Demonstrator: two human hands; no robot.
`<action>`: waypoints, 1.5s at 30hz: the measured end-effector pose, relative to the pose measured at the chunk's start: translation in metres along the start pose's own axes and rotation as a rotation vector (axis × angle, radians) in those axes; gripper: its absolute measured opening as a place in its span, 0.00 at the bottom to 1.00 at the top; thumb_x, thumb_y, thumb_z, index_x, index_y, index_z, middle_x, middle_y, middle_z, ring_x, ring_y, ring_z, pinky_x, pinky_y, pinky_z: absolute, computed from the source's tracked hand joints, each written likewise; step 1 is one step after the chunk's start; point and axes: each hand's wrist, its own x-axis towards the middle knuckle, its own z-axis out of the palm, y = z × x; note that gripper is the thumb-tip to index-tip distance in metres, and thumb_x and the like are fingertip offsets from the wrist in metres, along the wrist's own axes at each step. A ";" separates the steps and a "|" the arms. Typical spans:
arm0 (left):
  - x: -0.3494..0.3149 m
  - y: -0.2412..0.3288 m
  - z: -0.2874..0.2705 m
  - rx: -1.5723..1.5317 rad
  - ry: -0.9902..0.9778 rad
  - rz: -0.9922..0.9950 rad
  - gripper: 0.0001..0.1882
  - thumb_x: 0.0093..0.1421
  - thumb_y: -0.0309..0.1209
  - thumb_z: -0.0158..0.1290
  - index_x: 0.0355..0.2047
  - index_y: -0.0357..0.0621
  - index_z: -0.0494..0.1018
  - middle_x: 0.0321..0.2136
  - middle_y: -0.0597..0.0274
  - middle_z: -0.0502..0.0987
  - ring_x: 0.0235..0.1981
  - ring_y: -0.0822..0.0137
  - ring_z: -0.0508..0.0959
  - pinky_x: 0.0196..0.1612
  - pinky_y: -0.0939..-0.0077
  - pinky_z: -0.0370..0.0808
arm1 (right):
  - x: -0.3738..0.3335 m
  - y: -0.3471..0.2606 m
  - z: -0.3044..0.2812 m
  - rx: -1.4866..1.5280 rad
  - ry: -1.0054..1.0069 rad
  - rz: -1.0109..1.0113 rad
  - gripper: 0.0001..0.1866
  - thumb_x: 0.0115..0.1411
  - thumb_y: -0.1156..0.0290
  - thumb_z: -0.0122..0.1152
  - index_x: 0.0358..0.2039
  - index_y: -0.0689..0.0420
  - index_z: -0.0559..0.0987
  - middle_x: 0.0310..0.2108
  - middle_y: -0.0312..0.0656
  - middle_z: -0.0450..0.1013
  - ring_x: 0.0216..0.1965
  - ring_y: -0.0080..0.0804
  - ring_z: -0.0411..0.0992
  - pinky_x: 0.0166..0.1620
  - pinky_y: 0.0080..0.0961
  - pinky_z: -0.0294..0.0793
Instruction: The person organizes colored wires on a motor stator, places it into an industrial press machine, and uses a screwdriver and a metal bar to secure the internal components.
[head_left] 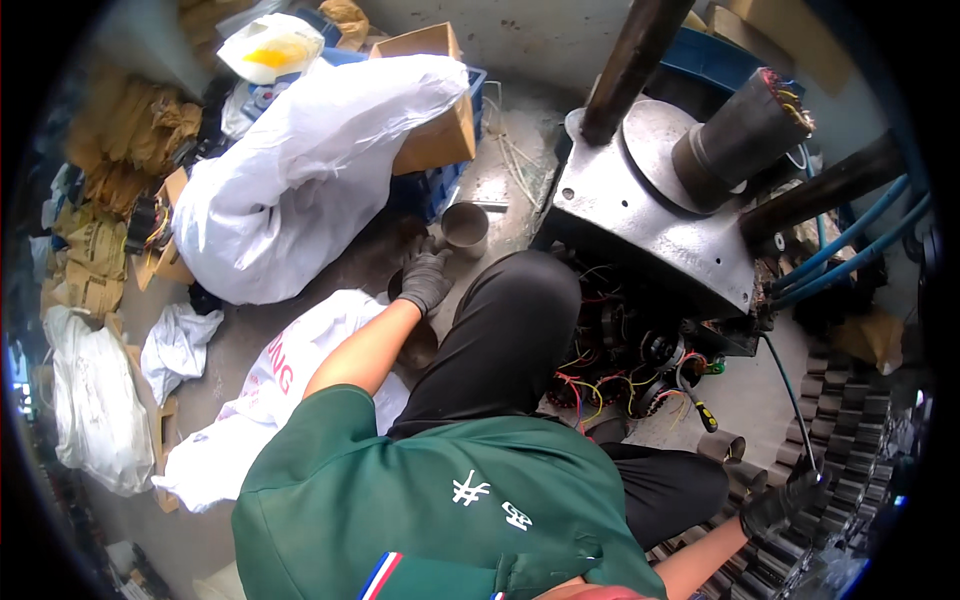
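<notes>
My left hand [425, 280], in a dark grey glove, reaches down to the floor among short metal cylinders. Its fingers bend over the rim of a dull brown cylinder [405, 238], and an open-topped metal cylinder [465, 228] stands just beyond. Far out to the right, my right hand [783, 506], in a black glove, is over rows of dark metal cylinders [845, 440]. A thin dark rod or cable [790, 390] runs down to its fingertips. Against the dark metal those fingers blur, so their grip is unclear.
A heavy metal press-like machine [640, 210] with thick posts stands ahead on the right. Below it lie wound motor parts with coloured wires [610, 375] and a yellow-black handled screwdriver [708, 415]. White sacks [290, 170] and a cardboard box [440, 130] crowd the left.
</notes>
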 end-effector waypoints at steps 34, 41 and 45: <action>0.090 0.157 -0.360 -1.493 0.402 0.409 0.14 0.68 0.38 0.61 0.38 0.40 0.73 0.35 0.64 0.75 0.38 0.69 0.78 0.48 0.69 0.79 | 0.171 -0.130 0.091 0.902 0.514 0.571 0.29 0.61 0.69 0.66 0.59 0.62 0.66 0.44 0.44 0.76 0.45 0.33 0.73 0.56 0.31 0.73; 0.152 0.310 -0.381 -1.616 0.341 0.623 0.09 0.64 0.29 0.64 0.39 0.41 0.76 0.36 0.64 0.78 0.39 0.71 0.80 0.47 0.74 0.80 | 0.167 -0.130 0.080 0.895 0.460 0.609 0.28 0.61 0.66 0.63 0.58 0.62 0.67 0.45 0.45 0.75 0.46 0.36 0.74 0.56 0.34 0.73; 0.206 0.357 -0.389 -1.395 0.432 0.688 0.09 0.63 0.32 0.65 0.37 0.42 0.77 0.35 0.65 0.81 0.38 0.71 0.80 0.42 0.72 0.79 | 0.167 -0.134 0.080 0.854 0.451 0.611 0.27 0.61 0.65 0.62 0.58 0.60 0.67 0.43 0.48 0.76 0.43 0.40 0.76 0.53 0.37 0.76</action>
